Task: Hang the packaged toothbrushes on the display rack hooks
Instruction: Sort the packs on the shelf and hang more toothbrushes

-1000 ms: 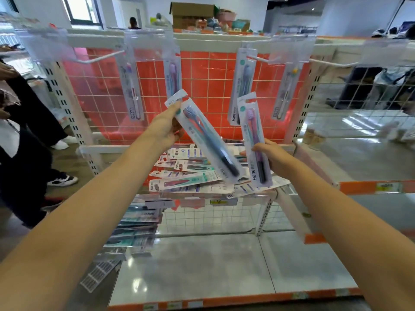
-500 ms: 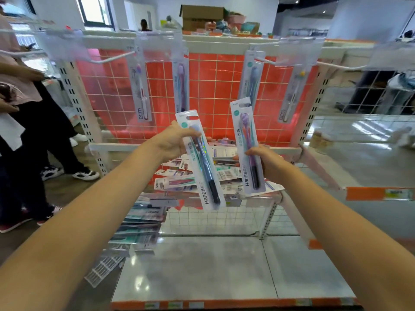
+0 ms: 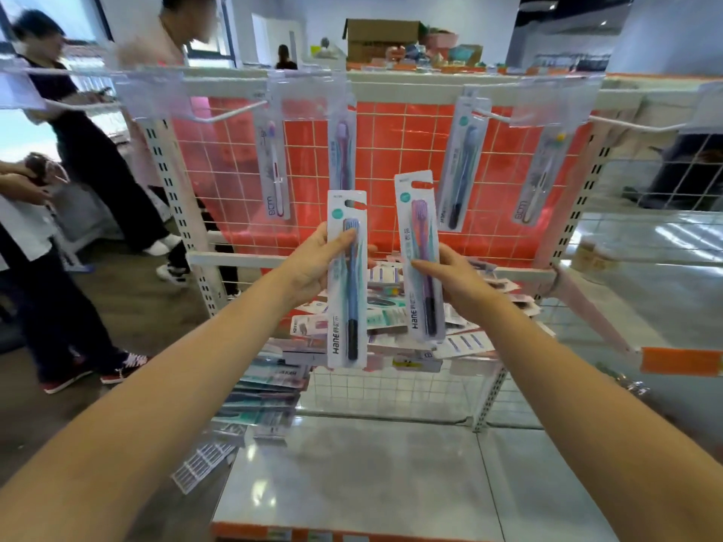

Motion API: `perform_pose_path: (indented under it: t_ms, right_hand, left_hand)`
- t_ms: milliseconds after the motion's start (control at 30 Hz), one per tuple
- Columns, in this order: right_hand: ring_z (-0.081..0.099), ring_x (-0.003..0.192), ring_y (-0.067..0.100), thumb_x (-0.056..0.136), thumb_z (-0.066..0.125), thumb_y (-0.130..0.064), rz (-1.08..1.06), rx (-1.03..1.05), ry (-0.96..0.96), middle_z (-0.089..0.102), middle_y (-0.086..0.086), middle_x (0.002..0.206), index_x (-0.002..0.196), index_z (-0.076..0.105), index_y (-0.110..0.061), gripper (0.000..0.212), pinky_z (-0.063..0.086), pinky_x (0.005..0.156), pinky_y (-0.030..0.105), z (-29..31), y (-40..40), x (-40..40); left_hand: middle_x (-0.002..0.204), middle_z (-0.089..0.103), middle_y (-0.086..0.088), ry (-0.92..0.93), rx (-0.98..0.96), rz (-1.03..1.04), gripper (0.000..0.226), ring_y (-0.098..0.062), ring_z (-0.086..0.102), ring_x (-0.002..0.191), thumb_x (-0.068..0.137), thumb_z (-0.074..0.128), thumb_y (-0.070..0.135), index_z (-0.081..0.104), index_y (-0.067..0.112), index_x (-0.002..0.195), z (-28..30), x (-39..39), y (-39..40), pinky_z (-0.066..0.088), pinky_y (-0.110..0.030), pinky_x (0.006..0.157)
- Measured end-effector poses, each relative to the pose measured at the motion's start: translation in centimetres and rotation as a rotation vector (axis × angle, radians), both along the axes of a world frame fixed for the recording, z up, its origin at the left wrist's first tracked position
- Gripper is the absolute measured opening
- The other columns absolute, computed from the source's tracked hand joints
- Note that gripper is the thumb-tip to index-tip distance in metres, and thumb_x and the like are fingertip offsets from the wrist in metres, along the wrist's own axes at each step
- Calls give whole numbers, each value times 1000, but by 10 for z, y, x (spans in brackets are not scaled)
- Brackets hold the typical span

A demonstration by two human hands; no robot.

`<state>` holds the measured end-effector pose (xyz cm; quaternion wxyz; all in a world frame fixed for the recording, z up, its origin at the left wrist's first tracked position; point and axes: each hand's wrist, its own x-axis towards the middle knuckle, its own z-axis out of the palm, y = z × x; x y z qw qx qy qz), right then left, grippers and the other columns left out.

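My left hand (image 3: 313, 264) grips a packaged blue toothbrush (image 3: 347, 307) upright by its upper half. To its right, my right hand (image 3: 450, 279) holds a packaged purple toothbrush (image 3: 420, 228), also upright. Both packs sit in front of the orange grid display rack (image 3: 391, 142), below its hooks. Several packs hang from the rack: a white one (image 3: 274, 170), a purple one (image 3: 342, 150), a blue one (image 3: 461, 166) and one at the right (image 3: 542, 174). An empty hook (image 3: 227, 115) juts out at the upper left.
A heap of loose toothbrush packs (image 3: 391, 318) lies on the wire shelf under my hands, with more stacked packs (image 3: 266, 389) lower left. A metal base shelf (image 3: 352, 483) lies below. People (image 3: 90, 150) stand at the left. Another hook (image 3: 633, 127) reaches out at the right.
Both packs have been turned upright and raised closer to the rack. The left pack, earlier tilted, now stands straight. The view has moved nearer the rack.
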<state>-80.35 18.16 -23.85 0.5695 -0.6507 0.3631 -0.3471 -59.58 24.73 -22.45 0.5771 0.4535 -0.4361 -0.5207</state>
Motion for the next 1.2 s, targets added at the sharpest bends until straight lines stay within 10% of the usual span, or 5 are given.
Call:
perform_pose_path:
  t_ms: [333, 533, 1200]
  right_hand:
    - [59, 89, -1, 95, 54, -15, 46, -220, 1, 62, -12, 100, 112, 52, -21, 18, 50, 72, 12, 16, 26, 70]
    - [61, 99, 11, 96, 52, -20, 25, -295, -15, 62, -4, 108, 112, 52, -21, 16, 53, 84, 27, 28, 38, 99]
    - [64, 86, 13, 97, 52, -22, -261, -157, -72, 65, 2, 99, 115, 55, -9, 23, 55, 72, 23, 43, -1, 155]
  left_hand:
    - [109, 65, -10, -119, -56, 50, 31, -26, 62, 102, 89, 55, -1, 51, 6, 119, -9, 49, 9, 50, -41, 94]
    - [123, 60, -23, -36, -56, 45, 56, -37, 59, 111, 75, 69, 9, 51, 0, 127, -9, 74, 7, 45, -51, 100]
    - [101, 68, -10, -28, -22, -54, 20, -22, 66, 95, 88, 57, 1, 60, 6, 107, -12, 124, -32, 50, -40, 95]
